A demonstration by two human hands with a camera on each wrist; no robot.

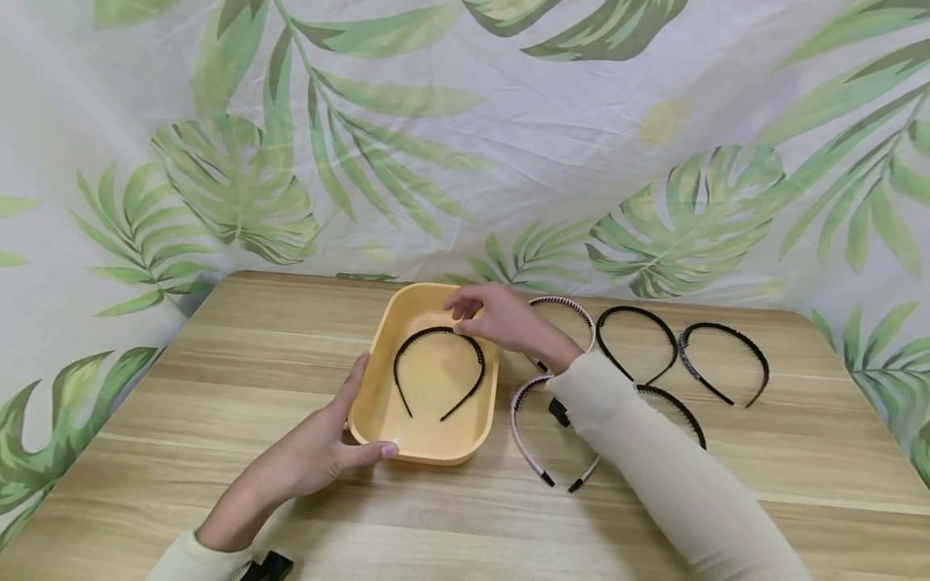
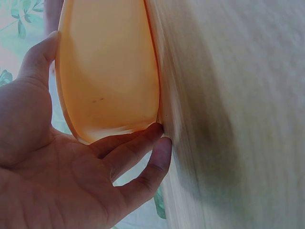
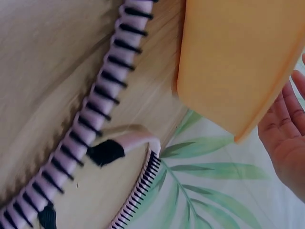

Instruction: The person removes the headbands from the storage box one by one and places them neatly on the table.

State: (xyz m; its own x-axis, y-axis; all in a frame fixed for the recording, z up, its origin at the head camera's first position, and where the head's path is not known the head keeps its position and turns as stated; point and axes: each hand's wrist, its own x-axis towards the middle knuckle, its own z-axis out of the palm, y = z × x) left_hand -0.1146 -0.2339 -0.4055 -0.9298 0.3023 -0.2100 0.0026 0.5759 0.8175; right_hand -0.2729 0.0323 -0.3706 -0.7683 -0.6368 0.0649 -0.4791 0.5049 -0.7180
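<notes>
A yellow plastic bin (image 1: 436,448) sits on the table, and my left hand (image 1: 316,452) holds its near left corner. The thumb rests over the near rim, while the fingers (image 2: 136,148) reach along the outer wall. Inside the bin appears a thin black toothed headband (image 1: 479,367), its two ends toward me. My right hand (image 1: 494,319) is over the bin's far right rim, thumb tip close by the top of this headband. Thumb and index finger look apart; whether they touch the band I cannot tell.
Right of the bin lie a pink and black headband (image 1: 587,311), a black headband (image 1: 639,309), a headband with a grey patterned side (image 1: 763,363), a pink headband (image 1: 519,432) and another black one (image 1: 683,403). My right forearm (image 1: 668,460) passes above some. A leaf-print cloth (image 1: 407,161) hangs behind.
</notes>
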